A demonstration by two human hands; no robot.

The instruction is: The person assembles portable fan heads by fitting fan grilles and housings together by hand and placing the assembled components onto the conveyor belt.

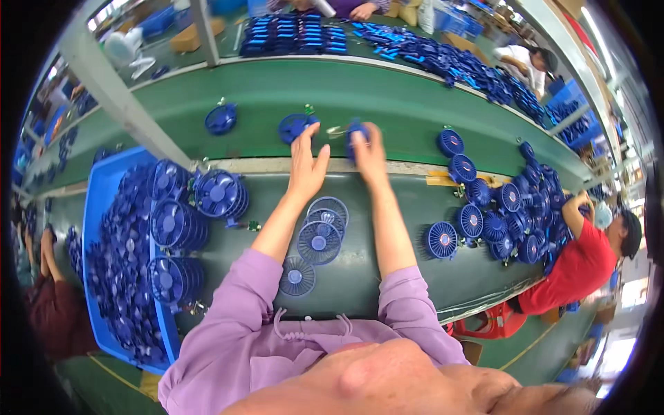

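Observation:
My left hand [308, 164] reaches over the green conveyor belt, fingers stretched out and thumb apart. Its fingertips are at the right edge of a blue fan head [294, 128], which has a small green circuit board beside it. To the right, my right hand [369, 152] grips another blue fan head [355, 140], slightly blurred, with a pale wire end at its left. Between my forearms, several round blue fan grilles [319, 242] lie partly overlapping on the dark green worktop. One more fan head [221, 119] rests farther left on the belt.
At left stands a blue bin [97, 277] full of small blue parts, beside stacked fan heads [173, 225]. Assembled fan heads [510, 221] pile up at right, near a person in red [577, 263]. A metal post [117, 90] rises at left; blue parts [294, 34] line the far bench.

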